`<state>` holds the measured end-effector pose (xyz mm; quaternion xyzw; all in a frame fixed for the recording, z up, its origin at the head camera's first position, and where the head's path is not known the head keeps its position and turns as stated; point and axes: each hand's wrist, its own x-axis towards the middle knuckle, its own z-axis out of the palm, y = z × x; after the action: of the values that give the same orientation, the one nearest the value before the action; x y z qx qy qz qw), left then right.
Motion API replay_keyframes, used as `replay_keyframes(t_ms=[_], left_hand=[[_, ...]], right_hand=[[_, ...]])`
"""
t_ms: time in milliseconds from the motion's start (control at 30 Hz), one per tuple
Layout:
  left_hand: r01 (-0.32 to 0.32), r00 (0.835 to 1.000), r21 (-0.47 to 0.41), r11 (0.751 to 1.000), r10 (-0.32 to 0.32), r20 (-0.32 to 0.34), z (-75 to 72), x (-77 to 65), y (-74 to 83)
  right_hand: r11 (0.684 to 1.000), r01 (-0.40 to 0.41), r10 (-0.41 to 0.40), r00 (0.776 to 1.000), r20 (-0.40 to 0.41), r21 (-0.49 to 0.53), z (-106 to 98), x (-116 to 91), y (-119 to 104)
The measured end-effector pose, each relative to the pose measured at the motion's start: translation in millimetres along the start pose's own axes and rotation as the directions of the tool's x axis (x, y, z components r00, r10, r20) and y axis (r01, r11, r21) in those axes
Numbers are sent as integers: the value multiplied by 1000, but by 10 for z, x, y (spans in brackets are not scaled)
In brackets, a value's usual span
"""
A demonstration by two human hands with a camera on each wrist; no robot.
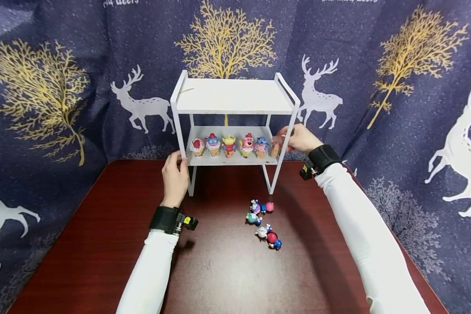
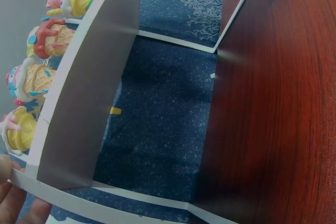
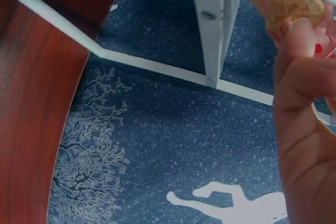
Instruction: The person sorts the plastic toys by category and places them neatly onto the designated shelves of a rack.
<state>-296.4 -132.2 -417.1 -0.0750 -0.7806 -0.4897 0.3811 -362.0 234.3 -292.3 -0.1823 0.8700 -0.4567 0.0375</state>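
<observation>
A white two-tier shelf rack [image 1: 235, 95] stands at the table's far side. My left hand [image 1: 175, 178] holds its left front post low down, thumb on one side and fingers [image 2: 11, 201] on the other. At the right end of the lower tier, my right hand [image 1: 301, 138] pinches a pink-topped ice cream cone figurine [image 3: 281, 1], reaching in beside the right post. The cone's waffle part shows in the right wrist view, partly covered by the rack's edge. Several other cone figurines, including a yellow-topped one [image 1: 229, 146], stand in a row to its left.
Several small figurines lie on the dark red table [image 1: 114, 244] in front of the rack, among them a red and blue one [image 1: 273, 238] and a teal one [image 1: 252, 217]. Behind hangs a navy cloth [image 1: 149, 48] printed with deer and trees.
</observation>
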Motion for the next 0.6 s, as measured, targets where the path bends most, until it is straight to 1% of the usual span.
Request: replay_keyframes(t_ms=[67,133,233,333,433,533,600], left_hand=[[1,1000,3,1000,-1,1,-1,0,1],[5,1000,4,1000,-5,1,-3,-1,2],[11,1000,0,1000,-11,3,-5,-1,9],[17,1000,-3,1000,-17,11,-2,2,7],[17,1000,-4,1000,-17,15,2,5,5],[13,1000,-3,1000,-13,6,4,4,3],[14,1000,-5,1000,-14,3,9,3,-3]], right_hand=[[998,-6,5,1000,11,57,-18,28,105],[996,-13,11,1000,17,84,-30,19,138],[989,-21,18,1000,21,147,-47,51,260],[981,-22,15,999,37,190,-63,50,298],[967,-36,23,998,53,251,-92,48,301],[963,-55,42,998,53,263,-125,59,275],[969,-69,60,997,45,236,-152,77,258]])
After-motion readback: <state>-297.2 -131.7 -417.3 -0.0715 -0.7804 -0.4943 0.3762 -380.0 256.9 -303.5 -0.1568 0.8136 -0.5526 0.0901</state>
